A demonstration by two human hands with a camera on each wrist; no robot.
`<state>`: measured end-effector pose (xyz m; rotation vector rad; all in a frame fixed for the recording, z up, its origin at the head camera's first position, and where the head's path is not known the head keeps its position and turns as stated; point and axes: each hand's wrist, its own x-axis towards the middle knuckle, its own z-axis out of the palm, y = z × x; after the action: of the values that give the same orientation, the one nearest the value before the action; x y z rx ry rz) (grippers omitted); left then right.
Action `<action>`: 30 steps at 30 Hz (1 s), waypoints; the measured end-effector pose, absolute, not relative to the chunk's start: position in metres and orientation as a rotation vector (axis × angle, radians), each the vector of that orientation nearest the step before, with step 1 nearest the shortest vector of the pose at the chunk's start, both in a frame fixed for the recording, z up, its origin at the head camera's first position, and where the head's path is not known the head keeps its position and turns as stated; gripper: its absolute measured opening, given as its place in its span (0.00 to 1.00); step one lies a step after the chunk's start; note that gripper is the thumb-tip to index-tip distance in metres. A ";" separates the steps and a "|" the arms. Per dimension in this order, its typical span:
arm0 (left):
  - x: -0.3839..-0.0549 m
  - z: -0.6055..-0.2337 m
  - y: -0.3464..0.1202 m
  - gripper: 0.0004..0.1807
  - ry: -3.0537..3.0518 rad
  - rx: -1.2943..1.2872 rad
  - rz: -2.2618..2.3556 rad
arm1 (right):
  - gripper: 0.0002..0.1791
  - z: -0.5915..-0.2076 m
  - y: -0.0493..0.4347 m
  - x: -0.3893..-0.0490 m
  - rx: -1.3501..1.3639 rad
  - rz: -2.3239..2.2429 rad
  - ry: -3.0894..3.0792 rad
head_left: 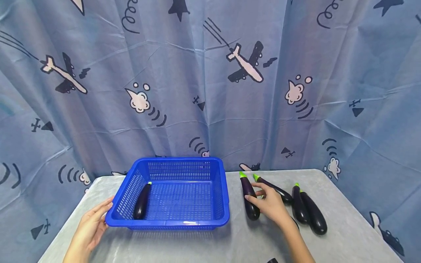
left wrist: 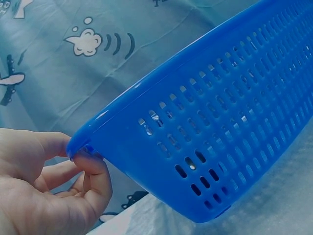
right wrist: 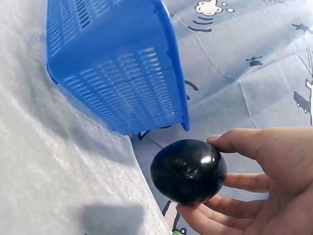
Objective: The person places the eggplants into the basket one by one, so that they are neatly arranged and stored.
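Note:
My left hand [head_left: 91, 227] pinches the rim of a blue plastic basket [head_left: 167, 223] at its left side; in the left wrist view the thumb and curled fingers [left wrist: 95, 176] close on that rim. Inside the basket, along its left wall, lies one dark eggplant [head_left: 142, 201]. To the right of the basket my right hand [head_left: 271, 202] grips another eggplant [head_left: 249, 197], its green stem end pointing away from me. The right wrist view shows the rounded black end of this held eggplant [right wrist: 188, 171], with thumb and fingers around it and its shadow on the table below.
Behind and right of my right hand lies an eggplant [head_left: 277, 190]; two more eggplants, one nearer [head_left: 299, 206] and one at the outer right [head_left: 314, 213], lie side by side. A pale cloth covers the table [head_left: 342, 204]. A blue patterned curtain [head_left: 210, 91] hangs behind it. A small black object [head_left: 272, 260] shows at the front edge.

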<state>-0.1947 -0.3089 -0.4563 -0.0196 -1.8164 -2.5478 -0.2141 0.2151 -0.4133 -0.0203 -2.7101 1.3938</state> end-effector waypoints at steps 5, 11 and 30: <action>-0.194 -0.455 -0.310 0.25 -1.817 -0.006 -2.547 | 0.31 -0.408 0.212 -0.212 -0.018 1.420 -2.703; -0.194 -0.455 -0.309 0.24 -1.825 -0.005 -2.542 | 0.31 -0.401 0.209 -0.210 -0.006 1.437 -2.705; -0.195 -0.455 -0.309 0.24 -1.818 -0.006 -2.549 | 0.33 -0.380 0.189 -0.212 0.076 1.524 -2.656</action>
<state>-0.1946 -0.3089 -0.4553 -0.0062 -1.8175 -2.5490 -0.2123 0.1886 -0.3804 0.0764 -2.6558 1.5237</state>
